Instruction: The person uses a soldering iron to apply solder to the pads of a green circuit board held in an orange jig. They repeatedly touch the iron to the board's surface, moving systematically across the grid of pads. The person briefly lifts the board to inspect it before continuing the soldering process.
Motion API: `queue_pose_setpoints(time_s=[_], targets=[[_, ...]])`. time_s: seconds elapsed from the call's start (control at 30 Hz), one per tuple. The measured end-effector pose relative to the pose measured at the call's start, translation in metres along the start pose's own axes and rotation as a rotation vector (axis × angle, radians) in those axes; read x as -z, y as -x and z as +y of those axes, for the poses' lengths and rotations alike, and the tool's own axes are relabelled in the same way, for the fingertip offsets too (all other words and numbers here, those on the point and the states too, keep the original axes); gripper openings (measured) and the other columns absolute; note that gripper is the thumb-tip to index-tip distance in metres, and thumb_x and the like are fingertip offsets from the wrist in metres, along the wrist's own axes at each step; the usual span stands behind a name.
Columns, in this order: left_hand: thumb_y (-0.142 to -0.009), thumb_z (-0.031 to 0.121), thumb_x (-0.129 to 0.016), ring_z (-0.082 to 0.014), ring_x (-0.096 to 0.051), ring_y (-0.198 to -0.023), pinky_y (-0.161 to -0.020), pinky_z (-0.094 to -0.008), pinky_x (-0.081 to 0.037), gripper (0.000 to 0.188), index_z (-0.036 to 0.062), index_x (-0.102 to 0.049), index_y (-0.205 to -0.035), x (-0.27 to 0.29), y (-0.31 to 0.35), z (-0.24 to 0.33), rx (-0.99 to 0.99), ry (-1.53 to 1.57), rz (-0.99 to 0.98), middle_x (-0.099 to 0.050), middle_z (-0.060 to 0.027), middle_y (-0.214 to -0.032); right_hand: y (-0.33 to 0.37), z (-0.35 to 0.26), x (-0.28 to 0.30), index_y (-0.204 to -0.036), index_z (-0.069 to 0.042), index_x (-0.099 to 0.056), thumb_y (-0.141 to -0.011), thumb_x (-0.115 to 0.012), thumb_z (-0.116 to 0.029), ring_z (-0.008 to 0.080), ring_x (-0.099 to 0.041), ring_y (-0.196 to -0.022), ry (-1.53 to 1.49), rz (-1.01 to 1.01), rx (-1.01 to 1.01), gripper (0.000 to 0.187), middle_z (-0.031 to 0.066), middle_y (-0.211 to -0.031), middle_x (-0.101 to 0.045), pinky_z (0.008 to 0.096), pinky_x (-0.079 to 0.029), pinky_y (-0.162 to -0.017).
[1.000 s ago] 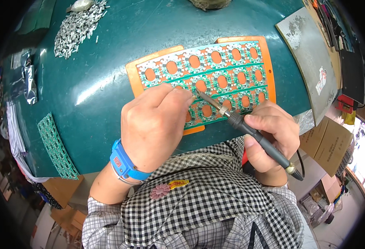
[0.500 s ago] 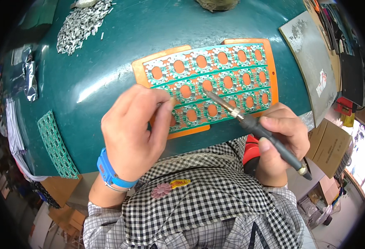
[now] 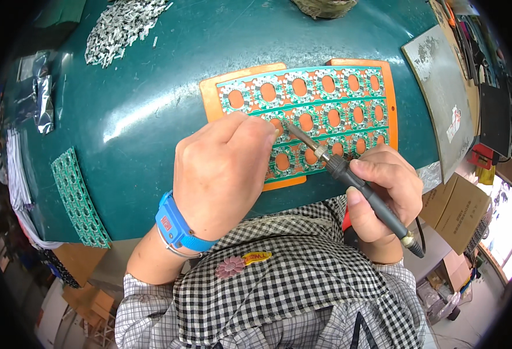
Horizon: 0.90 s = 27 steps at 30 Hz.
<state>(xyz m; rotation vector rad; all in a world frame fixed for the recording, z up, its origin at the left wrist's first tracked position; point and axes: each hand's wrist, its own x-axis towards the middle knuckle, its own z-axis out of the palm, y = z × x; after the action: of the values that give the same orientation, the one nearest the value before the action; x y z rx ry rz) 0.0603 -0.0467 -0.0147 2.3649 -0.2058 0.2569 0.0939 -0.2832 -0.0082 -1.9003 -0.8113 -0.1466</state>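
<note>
Right hand [image 3: 384, 195]: grip clenched around the black handle of a soldering iron [image 3: 355, 180]. The iron runs up and to the left out of the grip, and its metal tip meets the circuit board panel [image 3: 326, 110] just beyond the fingertips of the left hand [image 3: 221, 171].

Left hand: fingers curled down, fingertips pressed on the lower left part of the panel, right beside the iron's tip. Whether this grip pinches anything cannot be told; the fingertips are turned away from view. A blue wrist strap [image 3: 177, 224] sits on the left wrist.

The circuit board panel is green with rows of round openings and lies on an orange carrier sheet [image 3: 212, 96]. It lies directly ahead of both grips, flat on the bench, with its near edge partly under the left hand.

Bench [image 3: 139, 116]: dark green covering, scuffed. Far to the left of the left grip, at the bench's edge, lies a narrow green strip of small boards [image 3: 78, 198]. Well ahead of it and to the left, a heap of small silver parts [image 3: 122, 23]. Beyond the right grip stands a grey metal plate [image 3: 442, 93]; below it, cardboard boxes [image 3: 456, 206] stand off the bench. The person wears a black-and-white checked shirt [image 3: 279, 285].
</note>
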Motion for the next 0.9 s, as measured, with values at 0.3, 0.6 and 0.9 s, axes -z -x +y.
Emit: queue_pose_setpoints(time_s=[0.3, 0.6, 0.9], targets=[[-0.083, -0.004, -0.075, -0.0214, -0.062, -0.058, -0.051, -0.0319, -0.048, 0.009, 0.0023, -0.074, -0.089, 0.006, 0.003, 0.005, 0.002, 0.002, -0.016, -0.065, -0.0089, -0.072, 0.005, 0.002, 0.001, -0.092, 0.005, -0.069, -0.068, -0.075, -0.004, 0.0257, -0.066, -0.058, -0.045, 0.050, -0.020, 0.026, 0.0130, -0.068, -0.066, 0.0347, -0.052, -0.054], [-0.080, -0.003, -0.075, -0.0247, -0.063, -0.061, -0.054, -0.0352, -0.049, 0.012, 0.0038, -0.072, -0.090, 0.003, -0.002, 0.003, -0.038, -0.036, -0.058, -0.062, -0.0085, -0.071, 0.002, 0.001, 0.000, -0.091, 0.005, -0.068, -0.068, -0.074, -0.004, 0.0258, -0.065, -0.056, 0.001, -0.003, 0.002, 0.026, 0.0125, -0.067, -0.066, 0.0338, -0.051, -0.053], [-0.079, -0.006, -0.078, -0.0188, -0.063, -0.057, -0.051, -0.0306, -0.047, 0.014, 0.0022, -0.075, -0.090, 0.031, 0.014, 0.009, 0.031, 0.041, -0.102, -0.064, -0.0075, -0.071, 0.016, 0.000, 0.007, -0.098, 0.005, -0.068, -0.071, -0.074, -0.005, 0.0228, -0.063, -0.060, -0.124, 0.095, -0.056, 0.030, 0.0112, -0.070, -0.065, 0.0329, -0.048, -0.055]])
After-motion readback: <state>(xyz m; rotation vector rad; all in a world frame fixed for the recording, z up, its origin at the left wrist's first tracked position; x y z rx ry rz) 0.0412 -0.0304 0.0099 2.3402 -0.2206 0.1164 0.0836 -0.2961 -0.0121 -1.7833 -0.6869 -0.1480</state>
